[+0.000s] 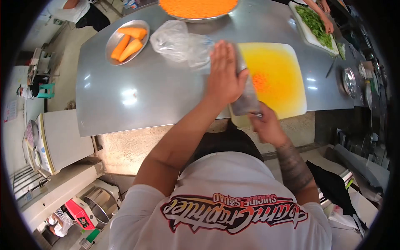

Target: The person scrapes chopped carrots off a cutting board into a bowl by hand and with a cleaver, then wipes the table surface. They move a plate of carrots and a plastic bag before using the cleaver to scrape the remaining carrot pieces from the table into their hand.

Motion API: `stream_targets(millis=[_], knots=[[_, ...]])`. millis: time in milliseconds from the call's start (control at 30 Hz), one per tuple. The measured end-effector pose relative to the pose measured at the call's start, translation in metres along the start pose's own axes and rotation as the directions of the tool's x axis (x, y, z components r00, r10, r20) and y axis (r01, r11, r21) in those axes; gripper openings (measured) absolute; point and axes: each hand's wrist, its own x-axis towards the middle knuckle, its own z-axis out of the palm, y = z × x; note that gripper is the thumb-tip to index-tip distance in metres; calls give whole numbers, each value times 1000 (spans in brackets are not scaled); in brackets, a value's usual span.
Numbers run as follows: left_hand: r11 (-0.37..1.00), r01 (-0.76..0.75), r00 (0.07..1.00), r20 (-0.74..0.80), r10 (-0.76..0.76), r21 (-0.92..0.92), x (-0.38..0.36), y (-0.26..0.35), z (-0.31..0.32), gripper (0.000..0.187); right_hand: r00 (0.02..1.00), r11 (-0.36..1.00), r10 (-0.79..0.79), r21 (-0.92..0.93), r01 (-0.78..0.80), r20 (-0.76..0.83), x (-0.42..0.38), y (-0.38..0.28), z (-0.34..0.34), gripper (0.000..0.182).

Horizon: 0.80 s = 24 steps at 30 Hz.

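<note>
My right hand (268, 126) is wrapped round the handle of a cleaver (248, 99) at the near edge of the cutting board. Its wide blade, blurred, lies along the board's left side. My left hand (225, 77) rests flat against the blade with fingers stretched out. Yellow stain covers the middle of the white cutting board (287, 62). A small heap of finely chopped orange carrot (261, 82) sits on it, just right of the blade. Left of my left hand lies a crumpled clear plastic bag (175, 43).
A metal plate (111, 38) holds several peeled carrots (131, 49). At the far edge stands a big bowl of orange shreds (198, 7). Another person's hand (328, 26) is over chopped greens (312, 21) on a second board. A knife (331, 68) and metal bowl (349, 81) lie right.
</note>
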Motion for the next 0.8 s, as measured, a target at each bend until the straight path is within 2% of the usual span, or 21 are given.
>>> stream_targets(millis=[33,100,167,233,267,333,433,500,567,633,733,800], knots=[[998,-8,999,37,10,-57,8,12,29,79,994,995,100,7,-100,-35,-21,-2,-39,23],[988,-19,994,104,35,-155,14,25,77,77,975,967,222,-124,-224,-29,-58,20,-116,23],[991,30,981,194,-5,-128,-2,28,100,74,957,958,254,-99,-269,-138,-92,58,-169,21],[990,85,973,225,-58,-113,-21,29,97,71,937,972,214,-33,-232,-275,-109,84,-202,19],[990,116,969,230,-95,-81,-34,25,87,70,929,974,179,-73,-213,-323,-112,98,-218,18],[985,171,959,231,-162,-16,-58,4,64,69,929,975,209,-2,-220,-306,-99,98,-232,19],[956,260,961,56,-270,137,-102,-53,18,67,969,991,130,-11,-136,-212,-66,80,-210,21],[823,398,905,-25,-426,405,-117,-83,-34,67,989,988,147,-32,-148,-31,-40,75,-183,23],[677,519,847,-205,-491,521,-146,-126,-77,68,980,986,156,-76,-148,126,-14,66,-144,24],[556,628,773,-353,-527,545,-165,-149,-118,71,963,992,104,-101,-81,250,13,52,-90,24],[457,776,629,-480,-611,435,-193,-154,-161,69,935,995,10,-98,26,355,47,40,-15,20],[458,804,595,-505,-625,380,-212,-140,-177,68,929,988,84,-155,-29,361,72,49,26,20]])
